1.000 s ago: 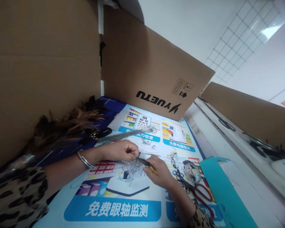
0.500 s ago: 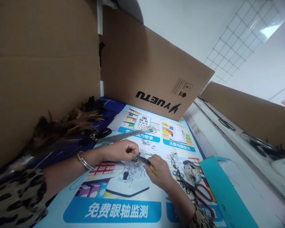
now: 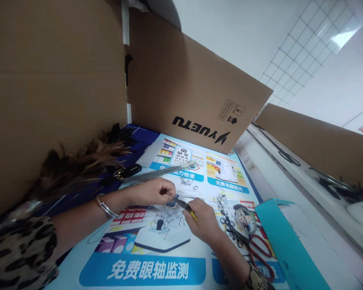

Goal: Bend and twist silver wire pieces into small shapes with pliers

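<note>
My left hand (image 3: 153,191) is closed in a pinch on a small blue piece (image 3: 171,201) with thin wire on it. My right hand (image 3: 203,219) is closed round small pliers with a yellow handle (image 3: 188,208), whose tip meets the blue piece. Both hands work over a printed poster (image 3: 157,266) that covers the table. Under them lies a heap of bent wire pieces (image 3: 169,217). A bundle of straight wires (image 3: 160,172) lies just behind my left hand. A bangle (image 3: 105,205) sits on my left wrist.
Red-handled scissors (image 3: 258,251) and a chain of small black rings (image 3: 228,221) lie right of my right hand. A teal box (image 3: 286,245) stands at the right. A feather duster (image 3: 78,163) lies at the left. Cardboard sheets (image 3: 196,92) wall in the back and left.
The hands have stayed in almost the same spot; the blue piece now shows more plainly between my left fingers and the pliers' tip. The camera has shifted slightly.
</note>
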Demonstrator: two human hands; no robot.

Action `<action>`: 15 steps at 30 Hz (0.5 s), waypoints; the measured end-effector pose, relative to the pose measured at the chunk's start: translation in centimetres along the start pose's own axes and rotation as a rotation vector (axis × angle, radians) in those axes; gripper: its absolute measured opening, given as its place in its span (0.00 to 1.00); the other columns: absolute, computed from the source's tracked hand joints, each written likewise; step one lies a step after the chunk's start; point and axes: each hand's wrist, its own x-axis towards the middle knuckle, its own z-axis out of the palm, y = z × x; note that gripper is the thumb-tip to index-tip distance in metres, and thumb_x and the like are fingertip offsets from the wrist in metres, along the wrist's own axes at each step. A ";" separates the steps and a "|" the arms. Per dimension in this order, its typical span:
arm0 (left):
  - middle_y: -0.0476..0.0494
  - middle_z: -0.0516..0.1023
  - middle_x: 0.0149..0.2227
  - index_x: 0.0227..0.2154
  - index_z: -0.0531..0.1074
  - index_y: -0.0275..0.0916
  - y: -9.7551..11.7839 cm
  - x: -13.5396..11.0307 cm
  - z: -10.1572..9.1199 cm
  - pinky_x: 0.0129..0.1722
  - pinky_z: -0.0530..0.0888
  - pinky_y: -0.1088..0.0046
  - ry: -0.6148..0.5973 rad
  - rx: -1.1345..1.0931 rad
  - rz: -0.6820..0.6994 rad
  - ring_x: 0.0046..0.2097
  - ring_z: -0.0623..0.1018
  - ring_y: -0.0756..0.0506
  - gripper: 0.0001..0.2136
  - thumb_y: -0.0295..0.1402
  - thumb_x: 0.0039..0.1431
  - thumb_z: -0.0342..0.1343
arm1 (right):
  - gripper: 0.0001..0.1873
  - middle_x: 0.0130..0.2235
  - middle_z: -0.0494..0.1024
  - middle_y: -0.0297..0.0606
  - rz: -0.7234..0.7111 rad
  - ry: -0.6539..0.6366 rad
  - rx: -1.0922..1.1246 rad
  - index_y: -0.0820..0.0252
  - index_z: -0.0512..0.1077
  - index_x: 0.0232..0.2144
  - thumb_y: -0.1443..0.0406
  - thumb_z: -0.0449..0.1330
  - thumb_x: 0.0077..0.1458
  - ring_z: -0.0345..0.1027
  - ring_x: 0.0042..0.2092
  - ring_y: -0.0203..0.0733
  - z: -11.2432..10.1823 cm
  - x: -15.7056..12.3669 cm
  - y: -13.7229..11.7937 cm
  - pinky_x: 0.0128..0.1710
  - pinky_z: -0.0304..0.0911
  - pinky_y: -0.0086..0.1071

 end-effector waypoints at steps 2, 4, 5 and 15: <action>0.53 0.61 0.23 0.23 0.65 0.36 0.3 0.0 0.1 0.24 0.59 0.80 0.029 0.004 0.001 0.25 0.61 0.53 0.01 0.26 0.45 0.49 | 0.08 0.35 0.69 0.38 0.002 0.019 0.001 0.58 0.65 0.35 0.61 0.49 0.59 0.62 0.38 0.40 0.1 0.0 0.0 0.34 0.55 0.29; 0.53 0.63 0.23 0.22 0.65 0.36 0.5 0.0 0.2 0.25 0.60 0.80 0.074 0.019 0.020 0.26 0.62 0.52 0.02 0.25 0.45 0.49 | 0.08 0.35 0.68 0.38 0.017 0.046 -0.007 0.59 0.64 0.35 0.61 0.49 0.58 0.62 0.38 0.40 0.3 0.0 -0.1 0.35 0.56 0.30; 0.52 0.64 0.23 0.22 0.65 0.35 0.6 0.0 0.3 0.25 0.60 0.80 0.099 0.029 0.034 0.26 0.63 0.52 0.03 0.24 0.45 0.48 | 0.08 0.35 0.68 0.38 0.027 0.058 -0.012 0.59 0.64 0.35 0.61 0.49 0.58 0.61 0.39 0.41 0.4 0.0 -0.1 0.35 0.56 0.30; 0.52 0.66 0.23 0.21 0.65 0.35 0.7 0.2 0.9 0.25 0.60 0.79 0.253 0.125 0.074 0.25 0.64 0.52 0.03 0.23 0.45 0.48 | 0.08 0.35 0.68 0.40 0.050 0.116 -0.046 0.60 0.64 0.35 0.61 0.49 0.59 0.61 0.38 0.42 0.7 -0.1 -0.5 0.36 0.56 0.32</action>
